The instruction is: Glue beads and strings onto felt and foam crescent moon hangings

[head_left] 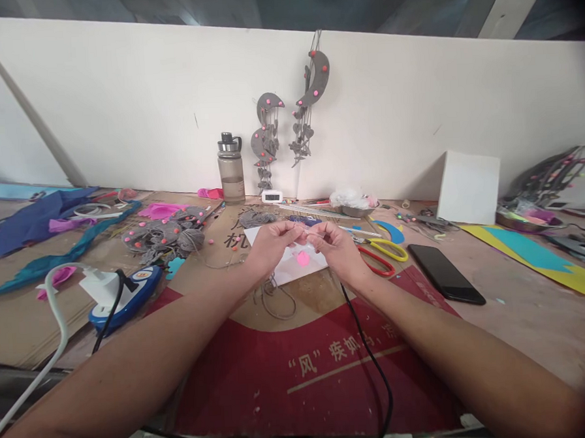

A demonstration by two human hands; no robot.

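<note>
Your fingertips [293, 230] pinch something small between left hand [269, 246] and right hand [337, 248], above a pink dot [302, 258]. The water bottle [231, 170] behind looks mostly empty; the metal bowl [355, 209] holds crumpled plastic.

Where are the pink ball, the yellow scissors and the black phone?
Small pink ball [302, 258], head view, its middle.
Yellow-handled scissors [391, 249], head view, the handle loop.
Flat black phone [445, 273], head view, the screen's middle.
</note>
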